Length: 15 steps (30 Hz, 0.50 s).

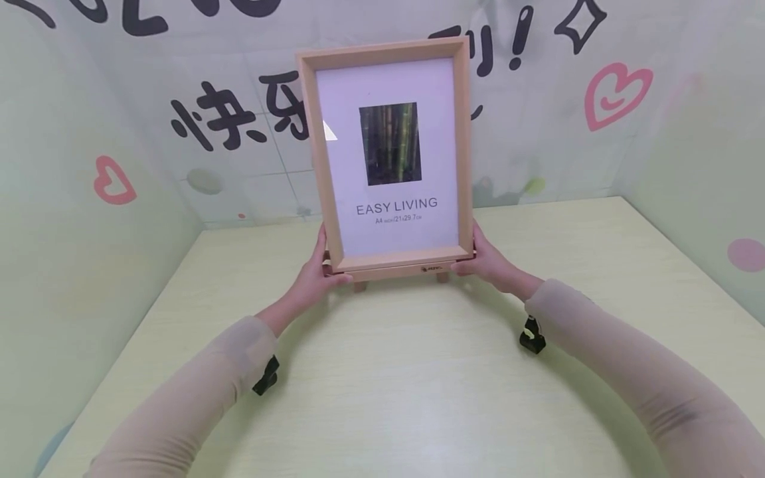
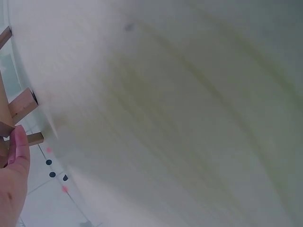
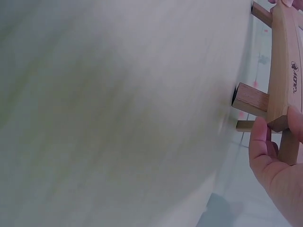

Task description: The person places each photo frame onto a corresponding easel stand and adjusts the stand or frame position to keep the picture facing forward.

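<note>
In the head view a light wooden picture frame stands on the ledge of a small tabletop easel. Behind its glazing is a white sheet with a dark bamboo picture and the words "EASY LIVING". My left hand grips the easel at the frame's lower left corner, thumb along the front of the ledge. At the lower right corner my right hand holds it the same way. The right wrist view shows fingers curled at the ledge's end, close to a short leg. The easel's back is hidden.
A pale wood-grain table spreads out below the hands. White walls enclose it, with black lettering and a pink heart on the back one. Black camera mounts hang under both wrists.
</note>
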Each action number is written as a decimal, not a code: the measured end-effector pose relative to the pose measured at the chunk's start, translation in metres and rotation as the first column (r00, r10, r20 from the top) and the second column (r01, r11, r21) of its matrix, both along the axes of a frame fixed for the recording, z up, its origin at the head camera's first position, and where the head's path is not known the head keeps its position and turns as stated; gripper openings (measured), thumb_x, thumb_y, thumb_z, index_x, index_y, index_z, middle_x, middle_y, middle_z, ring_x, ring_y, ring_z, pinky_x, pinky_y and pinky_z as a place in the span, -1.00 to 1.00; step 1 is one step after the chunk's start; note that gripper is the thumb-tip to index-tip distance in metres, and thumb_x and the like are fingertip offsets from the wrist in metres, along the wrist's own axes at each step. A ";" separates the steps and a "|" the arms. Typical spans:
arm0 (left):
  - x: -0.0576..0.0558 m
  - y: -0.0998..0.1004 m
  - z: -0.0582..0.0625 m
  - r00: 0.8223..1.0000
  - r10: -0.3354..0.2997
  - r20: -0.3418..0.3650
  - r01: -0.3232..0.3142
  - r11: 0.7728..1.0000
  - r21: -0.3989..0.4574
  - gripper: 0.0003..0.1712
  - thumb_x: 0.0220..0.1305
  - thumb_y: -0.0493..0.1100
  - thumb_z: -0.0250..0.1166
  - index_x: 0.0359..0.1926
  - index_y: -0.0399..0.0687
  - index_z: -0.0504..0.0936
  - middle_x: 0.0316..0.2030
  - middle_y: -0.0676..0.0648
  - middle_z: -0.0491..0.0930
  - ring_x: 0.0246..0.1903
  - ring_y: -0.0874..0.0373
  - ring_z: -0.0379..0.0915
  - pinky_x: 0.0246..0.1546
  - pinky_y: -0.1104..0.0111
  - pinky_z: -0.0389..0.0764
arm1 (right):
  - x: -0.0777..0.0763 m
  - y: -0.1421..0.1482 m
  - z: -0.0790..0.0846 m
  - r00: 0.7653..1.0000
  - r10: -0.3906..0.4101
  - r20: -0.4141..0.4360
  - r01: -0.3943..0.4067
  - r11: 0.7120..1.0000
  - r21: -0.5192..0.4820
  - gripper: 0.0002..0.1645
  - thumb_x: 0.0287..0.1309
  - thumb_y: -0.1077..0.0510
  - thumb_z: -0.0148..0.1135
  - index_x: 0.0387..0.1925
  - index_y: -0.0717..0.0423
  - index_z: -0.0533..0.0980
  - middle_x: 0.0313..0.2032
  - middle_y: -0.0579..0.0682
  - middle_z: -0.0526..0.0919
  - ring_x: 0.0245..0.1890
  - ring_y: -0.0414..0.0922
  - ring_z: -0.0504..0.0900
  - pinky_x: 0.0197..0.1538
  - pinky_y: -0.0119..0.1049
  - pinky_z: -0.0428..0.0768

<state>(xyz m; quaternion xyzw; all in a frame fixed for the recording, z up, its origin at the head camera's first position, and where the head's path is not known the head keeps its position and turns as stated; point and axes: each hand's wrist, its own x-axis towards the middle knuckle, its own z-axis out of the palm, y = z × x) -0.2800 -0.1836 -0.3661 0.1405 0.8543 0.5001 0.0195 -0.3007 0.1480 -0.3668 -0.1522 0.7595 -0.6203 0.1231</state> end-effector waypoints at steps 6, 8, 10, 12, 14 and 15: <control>-0.001 -0.001 0.000 1.000 0.000 0.010 0.000 1.000 0.006 0.28 0.05 -0.28 0.32 0.37 0.41 -0.51 0.04 -0.38 0.32 -0.16 -0.18 0.49 -0.02 0.16 0.54 | 0.001 -0.001 0.000 1.000 -0.009 0.003 0.009 1.000 0.001 0.28 -0.01 0.50 0.16 0.39 -0.27 -0.43 0.31 0.26 0.02 0.14 0.25 0.31 -0.04 -0.07 0.56; -0.002 -0.001 0.000 1.000 -0.001 0.013 0.001 1.000 0.008 0.28 0.05 -0.28 0.32 0.37 0.40 -0.52 0.05 -0.38 0.32 -0.15 -0.19 0.49 -0.01 0.16 0.53 | 0.001 -0.001 0.000 1.000 -0.010 0.003 0.010 1.000 0.001 0.27 -0.01 0.50 0.16 0.39 -0.27 -0.43 0.31 0.26 0.03 0.14 0.24 0.31 -0.05 -0.07 0.56; -0.002 -0.001 0.000 1.000 -0.004 0.014 0.004 1.000 0.009 0.28 0.05 -0.28 0.32 0.37 0.39 -0.52 0.05 -0.39 0.31 -0.15 -0.20 0.49 -0.01 0.16 0.53 | 0.001 -0.001 -0.001 1.000 -0.010 0.000 0.010 1.000 0.004 0.27 -0.01 0.50 0.16 0.39 -0.27 -0.43 0.30 0.26 0.04 0.14 0.24 0.31 -0.06 -0.08 0.56; -0.003 -0.001 0.000 1.000 -0.005 0.014 0.004 1.000 0.008 0.28 0.05 -0.28 0.32 0.37 0.39 -0.52 0.06 -0.39 0.31 -0.14 -0.20 0.49 -0.01 0.16 0.53 | 0.001 -0.001 0.000 1.000 -0.008 0.000 0.008 1.000 0.006 0.27 0.00 0.50 0.16 0.39 -0.28 -0.43 0.30 0.25 0.04 0.14 0.23 0.31 -0.07 -0.09 0.56; -0.003 -0.001 0.000 1.000 -0.007 0.014 0.006 1.000 0.008 0.28 0.06 -0.28 0.32 0.37 0.39 -0.53 0.06 -0.39 0.31 -0.14 -0.20 0.49 0.00 0.15 0.53 | 0.001 -0.001 0.000 1.000 -0.007 -0.001 0.007 1.000 0.009 0.27 0.00 0.49 0.16 0.39 -0.28 -0.43 0.30 0.25 0.05 0.14 0.23 0.31 -0.07 -0.10 0.56; -0.003 -0.001 0.000 1.000 -0.007 0.014 0.007 1.000 0.008 0.28 0.06 -0.28 0.32 0.37 0.39 -0.53 0.06 -0.39 0.31 -0.15 -0.20 0.49 -0.01 0.15 0.53 | 0.001 -0.001 0.000 1.000 -0.006 -0.001 0.006 1.000 0.010 0.27 0.01 0.49 0.15 0.39 -0.29 -0.44 0.29 0.25 0.05 0.14 0.23 0.31 -0.07 -0.11 0.56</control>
